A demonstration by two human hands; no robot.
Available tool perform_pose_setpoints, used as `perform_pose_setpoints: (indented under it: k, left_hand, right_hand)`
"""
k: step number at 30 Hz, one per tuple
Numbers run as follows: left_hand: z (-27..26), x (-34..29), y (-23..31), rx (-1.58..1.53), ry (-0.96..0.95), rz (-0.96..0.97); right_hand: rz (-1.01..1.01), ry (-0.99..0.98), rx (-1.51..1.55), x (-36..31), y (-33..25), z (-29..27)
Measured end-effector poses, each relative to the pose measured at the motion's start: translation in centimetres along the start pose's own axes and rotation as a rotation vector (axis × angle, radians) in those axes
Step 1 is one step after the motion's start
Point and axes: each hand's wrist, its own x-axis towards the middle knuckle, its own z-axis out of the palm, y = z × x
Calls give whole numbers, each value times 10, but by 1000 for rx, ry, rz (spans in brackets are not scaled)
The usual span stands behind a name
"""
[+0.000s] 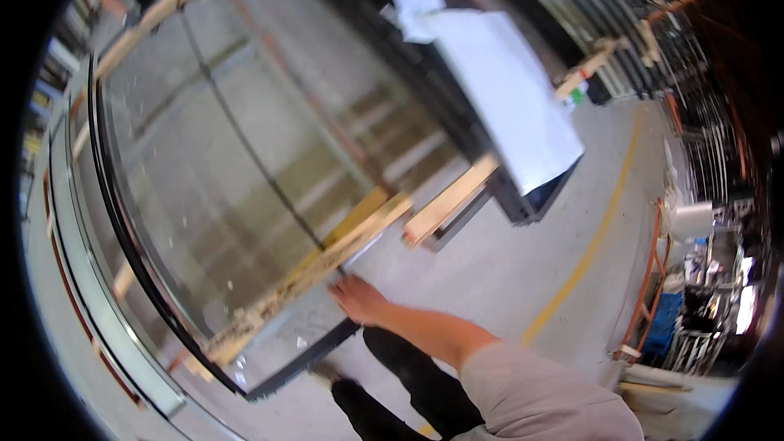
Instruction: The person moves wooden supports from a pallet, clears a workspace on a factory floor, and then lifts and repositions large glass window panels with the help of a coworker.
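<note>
Framed glass panel (163,171) fills the left, a dark strip (246,139) crossing it toward a near wooden bar (278,300) and the right hand (357,298). Blur leaves unclear whether its fingers clamp the strip. Guiding that end seems the step; next likely calls for steady alignment.

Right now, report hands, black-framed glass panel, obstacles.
Left hand out of view; right hand at thin dark strip, grip blurred. Glass panel alongside; possible obstacle: pale wooden beam across it.
</note>
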Motion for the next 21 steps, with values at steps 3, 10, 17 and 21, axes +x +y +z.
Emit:
perform_pose_setpoints:
  k: [3, 10, 17, 21]
  left_hand:
    - [-23, 18, 9, 416, -158, 165]
    - [-157, 143, 143, -218, 463, 266]
    - [-160, 200, 363, -1385, 201, -16]
    - [-78, 194, 425, -1049, -22, 10]
  right_hand:
    - [308, -201, 102, -202, 49, -21]
    - [1077, -445, 54, -676, 113, -41]
    - [854, -524, -136, -953, 81, 110]
    - [1293, 53, 854, -908, 50, 48]
